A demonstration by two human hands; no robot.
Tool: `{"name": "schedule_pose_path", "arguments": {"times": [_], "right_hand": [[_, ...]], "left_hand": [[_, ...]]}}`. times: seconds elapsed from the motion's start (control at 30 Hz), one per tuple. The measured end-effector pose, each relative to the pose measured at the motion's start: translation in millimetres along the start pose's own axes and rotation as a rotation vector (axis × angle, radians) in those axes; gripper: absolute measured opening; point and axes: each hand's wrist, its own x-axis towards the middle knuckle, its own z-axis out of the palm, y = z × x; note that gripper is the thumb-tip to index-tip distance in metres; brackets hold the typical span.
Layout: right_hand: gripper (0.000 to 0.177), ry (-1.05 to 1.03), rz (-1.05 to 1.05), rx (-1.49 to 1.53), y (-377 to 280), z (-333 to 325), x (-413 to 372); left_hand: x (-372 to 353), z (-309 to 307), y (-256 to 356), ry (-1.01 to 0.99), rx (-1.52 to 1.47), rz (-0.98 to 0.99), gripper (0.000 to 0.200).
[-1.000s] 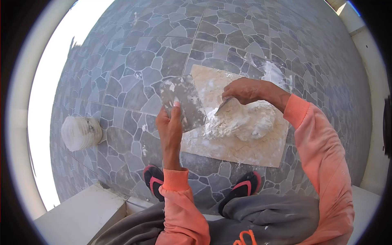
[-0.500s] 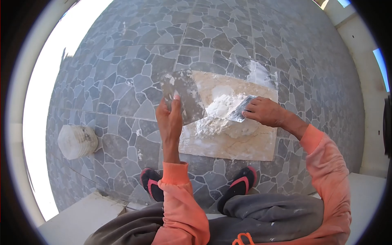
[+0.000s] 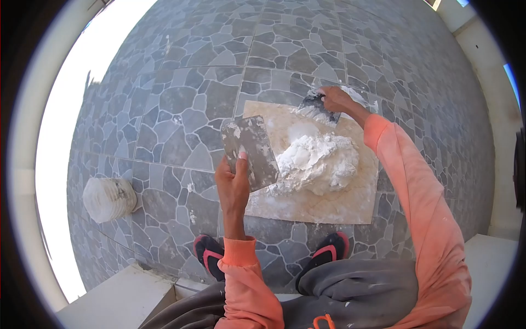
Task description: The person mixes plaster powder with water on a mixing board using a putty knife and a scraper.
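Observation:
My left hand is closed on a square metal plate spotted with white plaster, thumb on its upper face. That plate overlaps the left side of a beige board lying on the floor. A heap of white plaster powder sits on the board, partly dry and lumpy. Beyond it, my right hand grips a putty knife with a wide dark blade. The blade is at the board's far edge, with white powder along its lower side. My right fingers partly hide its handle.
Grey stone-patterned tiles cover the floor. To the left stands a whitish, cloudy plastic container. My feet in black and pink flip-flops are just in front of the board. White powder is smeared on the tiles past the far edge.
My right hand has moved from the heap's right side to the far edge of the board with the putty knife. The left hand still holds the plate, slightly lower in view.

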Motion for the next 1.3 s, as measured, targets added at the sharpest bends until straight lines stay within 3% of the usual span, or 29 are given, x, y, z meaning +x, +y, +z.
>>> {"name": "schedule_pose_path", "arguments": {"times": [0.2, 0.3, 0.4, 0.6, 0.73, 0.97, 1.07, 1.17, 1.3], "right_hand": [[0.026, -0.217, -0.261, 0.007, -35.1, 29.4, 28.9], [0.026, -0.477, -0.303, 0.052, -58.1, 17.3, 28.4], [0.027, -0.516, -0.355, 0.198, -64.0, 6.0, 19.7], [0.033, -0.458, -0.316, 0.201, -73.4, -24.8, -28.6], [0.032, -0.298, -0.396, 0.165, -71.9, -28.4, -80.2], [0.032, 0.014, -0.644, -0.234, -66.8, -2.8, -183.1], [0.029, 0.071, -0.582, -0.375, -74.9, -0.3, -215.8], [0.034, -0.040, -0.395, -0.357, -80.1, -9.1, -231.1], [0.029, 0.071, -0.099, -0.084, -74.2, -12.4, -245.7]], "left_hand": [[0.8, -10.7, -8.2, 0.026, 0.018, -0.006, 0.031], [2.0, -17.3, -12.8, 0.021, 0.026, -0.021, 0.031], [0.5, -16.5, -10.7, 0.018, 0.012, -0.043, 0.031], [1.6, -2.5, -2.6, -0.009, 0.050, 0.005, 0.033], [7.1, 11.6, -2.9, -0.059, 0.107, 0.051, 0.033], [2.7, 37.4, 7.1, -0.163, 0.197, 0.131, 0.028], [-8.0, 46.8, 17.6, -0.199, 0.299, 0.221, 0.024], [-19.1, 57.9, 21.4, -0.226, 0.451, 0.293, 0.022], [-40.0, 79.7, 29.0, -0.292, 0.524, 0.337, 0.021]]}}
